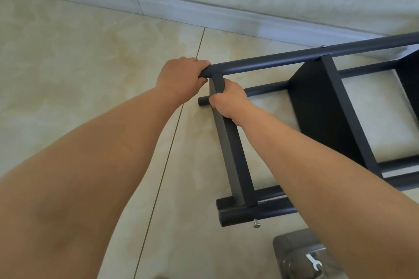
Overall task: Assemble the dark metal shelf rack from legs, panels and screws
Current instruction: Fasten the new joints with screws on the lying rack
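Observation:
The dark metal shelf rack (317,106) lies on its side on the tiled floor, its round legs running left to right. My left hand (181,77) grips the free end of the upper leg (294,58). My right hand (229,102) grips the end panel (235,165) just below that leg, where the two meet. A second panel (322,106) stands further right between the legs. A silver screw (256,223) sticks out of the nearest leg (254,213) at the bottom. Another screw head (323,46) sits on the upper leg.
A clear plastic bag (306,256) with a small silver wrench (314,261) lies on the floor at the bottom right. A wall with a pale skirting board (158,7) runs across the top. Beige floor tiles fill the left.

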